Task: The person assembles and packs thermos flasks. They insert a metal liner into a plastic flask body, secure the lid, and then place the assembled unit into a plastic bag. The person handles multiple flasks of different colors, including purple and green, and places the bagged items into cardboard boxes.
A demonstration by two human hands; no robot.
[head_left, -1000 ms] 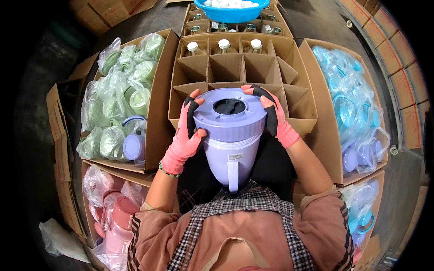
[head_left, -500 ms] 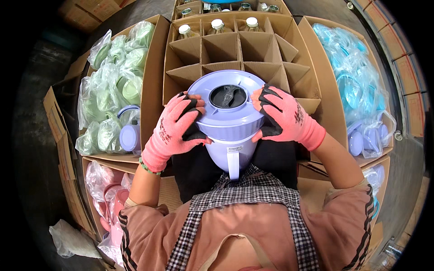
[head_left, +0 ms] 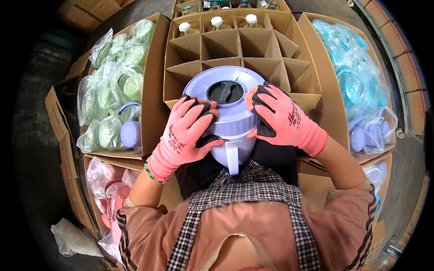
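My left hand and my right hand, both in pink gloves with black finger pads, grip opposite sides of a wide lavender lid. In the lid's middle is a round black part with a clear plastic wrap over it. Beneath the lid is a lavender plastic jug, its handle turned toward me. It is held over my lap, at the near edge of a divided carton. The fingers curl round the lid's rim, thumbs on the near side. The jug's base is hidden.
Three white-capped glass bottles stand in the carton's far cells. A carton at left holds bagged green jugs; one at right holds bagged blue ones. Pink ware fills a nearer left box. A clear bag lies on the floor.
My left hand has turned slightly and slid nearer the front of the rim. My right hand has shifted a little left, and the lid has tilted and moved slightly left.
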